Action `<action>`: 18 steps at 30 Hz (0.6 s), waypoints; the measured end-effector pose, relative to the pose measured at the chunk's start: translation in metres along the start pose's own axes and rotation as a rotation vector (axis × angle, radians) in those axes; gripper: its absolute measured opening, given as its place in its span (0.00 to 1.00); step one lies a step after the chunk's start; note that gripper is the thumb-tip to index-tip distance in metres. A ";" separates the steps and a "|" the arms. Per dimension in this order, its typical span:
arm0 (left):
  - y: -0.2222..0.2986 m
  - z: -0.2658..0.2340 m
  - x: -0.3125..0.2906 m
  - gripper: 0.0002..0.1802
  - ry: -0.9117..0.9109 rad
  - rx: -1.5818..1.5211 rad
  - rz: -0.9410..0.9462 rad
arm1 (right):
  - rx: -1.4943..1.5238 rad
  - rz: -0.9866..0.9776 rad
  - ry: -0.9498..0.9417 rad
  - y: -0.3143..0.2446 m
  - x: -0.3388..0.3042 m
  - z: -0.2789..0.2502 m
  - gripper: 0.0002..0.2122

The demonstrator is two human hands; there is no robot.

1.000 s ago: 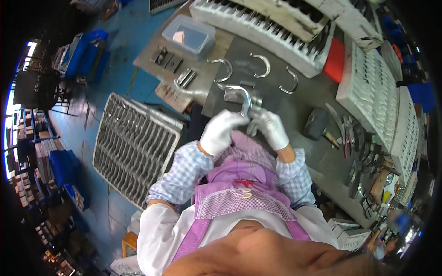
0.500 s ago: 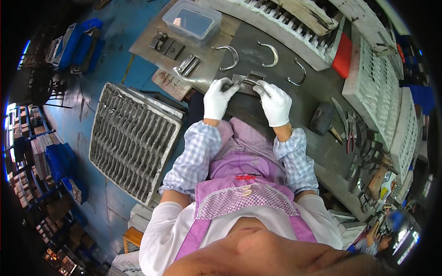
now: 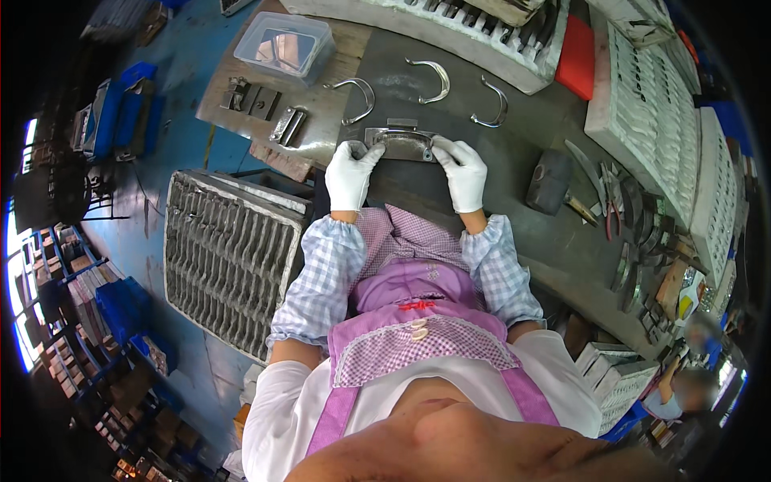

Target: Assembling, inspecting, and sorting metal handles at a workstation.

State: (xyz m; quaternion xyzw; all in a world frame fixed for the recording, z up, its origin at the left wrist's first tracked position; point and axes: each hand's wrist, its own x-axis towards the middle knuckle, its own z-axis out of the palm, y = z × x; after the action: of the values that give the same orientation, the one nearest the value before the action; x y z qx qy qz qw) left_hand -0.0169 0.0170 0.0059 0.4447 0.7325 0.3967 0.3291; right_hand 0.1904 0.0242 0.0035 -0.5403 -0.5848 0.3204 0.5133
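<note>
A curved metal handle [image 3: 408, 133] lies against a flat metal fixture [image 3: 374, 135] with a raised block at its far side. My left hand [image 3: 351, 174], in a white glove, pinches at the handle's left end with thumb and forefinger. At the right end my gloved right hand [image 3: 463, 174] is closed the same way; its fingertips partly hide that end. Beyond the fixture, three more shiny curved handles lie apart on the dark metal bench: a left one [image 3: 368, 98], a middle one [image 3: 443, 80] and a right one [image 3: 502, 106].
A clear plastic box [image 3: 321, 64] and metal blocks [image 3: 261, 103] stand at the left. On the right lie a black mallet [image 3: 550, 181] and pliers [image 3: 612, 205]. White slotted trays [image 3: 642, 132] line the far side; another slotted tray [image 3: 229, 261] stands left of me.
The whole view has shifted, so the bench items appear farther left. My hands have moved slightly apart, and more of the fixture and the handle's inner side now shows between them.
</note>
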 end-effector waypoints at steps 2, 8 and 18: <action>0.007 0.001 -0.004 0.22 0.003 0.021 0.034 | 0.009 0.061 0.002 -0.011 0.002 -0.003 0.14; 0.012 -0.001 -0.046 0.18 -0.253 -0.474 -0.128 | -0.681 -0.449 -0.124 -0.027 -0.016 -0.013 0.09; -0.003 -0.055 -0.092 0.18 -0.447 -0.747 -0.298 | -1.180 0.117 -0.006 0.035 -0.061 -0.241 0.30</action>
State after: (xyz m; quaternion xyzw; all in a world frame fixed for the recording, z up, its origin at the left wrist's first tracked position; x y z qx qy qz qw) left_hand -0.0283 -0.0840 0.0408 0.2600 0.5065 0.4762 0.6702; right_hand 0.4227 -0.0700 0.0198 -0.7647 -0.6349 -0.0297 0.1058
